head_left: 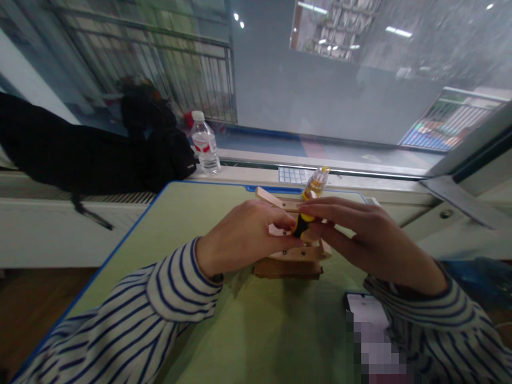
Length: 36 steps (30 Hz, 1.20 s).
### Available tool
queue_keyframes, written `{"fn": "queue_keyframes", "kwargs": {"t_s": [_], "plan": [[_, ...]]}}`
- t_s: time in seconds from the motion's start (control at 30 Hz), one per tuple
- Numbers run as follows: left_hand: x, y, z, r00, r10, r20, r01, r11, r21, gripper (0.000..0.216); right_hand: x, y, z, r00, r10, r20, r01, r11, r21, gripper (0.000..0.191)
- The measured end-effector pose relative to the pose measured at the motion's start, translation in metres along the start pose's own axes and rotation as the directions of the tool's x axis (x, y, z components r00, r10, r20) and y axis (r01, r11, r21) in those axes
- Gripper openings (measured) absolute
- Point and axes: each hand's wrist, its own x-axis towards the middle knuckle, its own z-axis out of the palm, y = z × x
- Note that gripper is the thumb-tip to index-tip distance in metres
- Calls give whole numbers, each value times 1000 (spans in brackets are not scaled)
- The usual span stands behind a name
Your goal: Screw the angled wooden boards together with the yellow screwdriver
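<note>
A small wooden assembly (306, 253) of pale slats with dark screws stands near the far edge of the table. Over it, a black and yellow screwdriver handle (301, 225) sits between my two hands. My left hand (250, 232) pinches the handle's near side with thumb and index finger. The thumb and fingers of my right hand (356, 229) close on its yellow end. The handle's shaft and tip are hidden, so I cannot tell what they touch.
A clear container with yellow parts (317, 182) stands behind the assembly. The green table (248, 325) has a blue rim, and a phone (366, 306) lies at its front right. A water bottle (205, 146) and a black bag (160, 138) are by the window.
</note>
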Motion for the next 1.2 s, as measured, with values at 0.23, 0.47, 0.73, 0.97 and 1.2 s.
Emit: {"fn": "queue_keyframes", "kwargs": {"t_s": [0.23,0.47,0.73,0.97,1.2], "plan": [[0,1,0,1000,18,5,-18,1000,-21,16,1,1,1,1000,2,1,-2,1000,-22,27],[0,-1,-3,994,99,37,-95,992,-83,10,1,-3,2,1000,10,-21,-11,999,-35,24],[0,-3,-6,988,114,106,-112,993,-23,14,-1,-3,5,999,16,-31,-18,999,-36,24],[-1,0,-4,998,56,16,-56,997,-46,11,0,-5,5,999,24,-34,-25,999,-25,24],[-1,1,-3,996,90,-13,-91,990,-104,10,0,-6,6,998,25,-56,-25,1000,4,32]]}}
